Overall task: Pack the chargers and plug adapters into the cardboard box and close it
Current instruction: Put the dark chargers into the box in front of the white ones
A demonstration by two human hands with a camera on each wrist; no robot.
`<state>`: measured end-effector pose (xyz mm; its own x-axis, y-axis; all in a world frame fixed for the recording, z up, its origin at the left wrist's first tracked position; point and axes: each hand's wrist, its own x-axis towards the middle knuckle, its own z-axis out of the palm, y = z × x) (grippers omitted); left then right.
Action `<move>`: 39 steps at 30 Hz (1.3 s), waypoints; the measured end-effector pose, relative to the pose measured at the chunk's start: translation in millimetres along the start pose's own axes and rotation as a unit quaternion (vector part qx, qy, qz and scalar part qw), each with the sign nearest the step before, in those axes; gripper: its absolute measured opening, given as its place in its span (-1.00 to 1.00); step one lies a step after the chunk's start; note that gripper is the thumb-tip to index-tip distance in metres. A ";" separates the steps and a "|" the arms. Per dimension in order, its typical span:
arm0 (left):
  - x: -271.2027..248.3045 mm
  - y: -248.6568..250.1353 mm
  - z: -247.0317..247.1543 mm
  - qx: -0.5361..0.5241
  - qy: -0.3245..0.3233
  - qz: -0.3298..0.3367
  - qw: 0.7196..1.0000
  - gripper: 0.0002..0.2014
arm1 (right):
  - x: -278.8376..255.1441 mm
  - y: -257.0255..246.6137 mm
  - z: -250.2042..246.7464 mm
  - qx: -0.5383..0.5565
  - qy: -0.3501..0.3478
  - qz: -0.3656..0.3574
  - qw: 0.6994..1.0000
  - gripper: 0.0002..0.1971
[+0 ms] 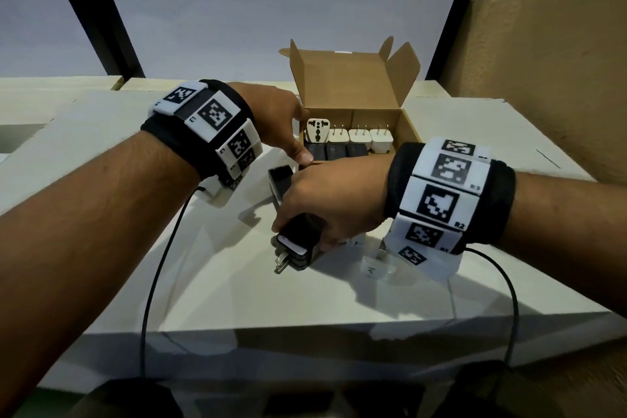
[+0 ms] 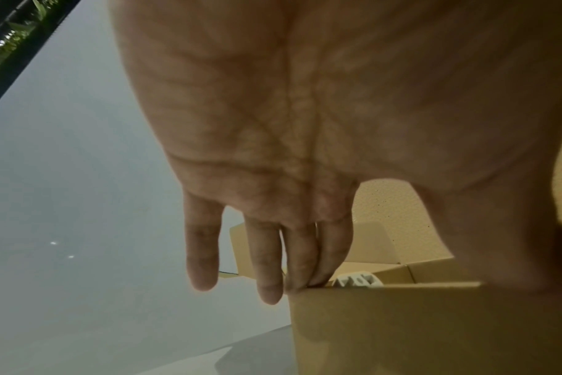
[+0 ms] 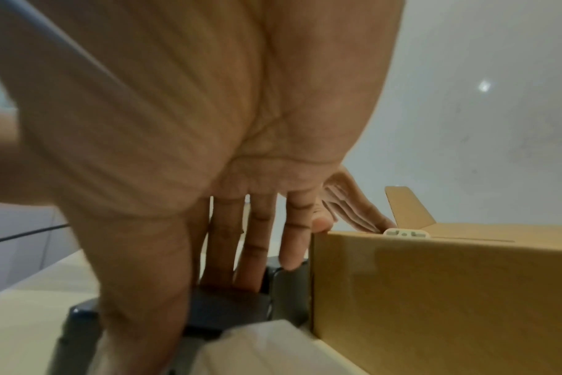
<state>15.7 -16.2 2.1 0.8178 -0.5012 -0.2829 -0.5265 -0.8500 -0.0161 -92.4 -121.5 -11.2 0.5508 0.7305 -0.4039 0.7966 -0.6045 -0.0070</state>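
The right hand is curled over a black charger on the white table, fingers and thumb clasped round its body. The charger's metal prongs stick out at the near end, toward the person, so its long axis runs roughly from the person toward the box. In the right wrist view the fingertips reach down onto dark charger bodies lying just beside the box's near left corner; whether the grip takes in one charger or two I cannot tell. A second black charger stands just beyond the hand, close to the box's left side.

The left hand steadies the box at its near left corner: thumb on the front edge, fingers laid nearly straight along the left wall, pinching the cardboard lightly.

The box sits just beyond both hands, lid and side flaps up. Inside, the far row holds a white plug adapter and three white chargers with prongs up; the near row holds three black chargers laid flat. A small white charger lies on the table under the right wrist.

The move, I judge, is up and forward: the gripped charger lies nearer than the box, and the right hand is plainly the one to carry it over the front wall. Free room inside looks scant, and the right end of the near row is hidden by the wrist.
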 end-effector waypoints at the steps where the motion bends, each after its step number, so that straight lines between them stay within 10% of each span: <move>1: -0.1 0.2 0.3 0.000 0.000 0.000 1.000 -0.02 | -0.2 0.1 0.4 -0.005 0.015 -0.004 1.000 -0.40; 11: -4.9 0.2 -1.6 -0.010 0.012 0.016 1.000 -0.36 | -53.4 31.7 -43.7 0.165 0.133 0.101 0.972 -0.50; 19: -5.5 0.0 -2.6 -0.023 -0.013 0.001 1.000 -0.09 | -72.4 105.0 -30.8 0.238 0.220 0.300 0.897 -0.43; 28: -1.2 -4.1 0.1 -0.028 -0.025 -0.006 0.999 -0.02 | -66.9 120.8 1.4 0.318 0.294 0.341 0.834 -0.50; 39: 0.1 -7.3 2.6 -0.032 -0.030 -0.002 0.999 0.07 | -59.9 113.9 6.2 0.247 0.276 0.399 0.839 -0.27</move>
<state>19.0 -9.7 -0.3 0.8037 -0.4890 -0.3391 -0.5060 -0.8615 0.0428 -36.2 -236.1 6.4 0.9996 -0.0163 0.0244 -0.0062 -0.9294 -0.3690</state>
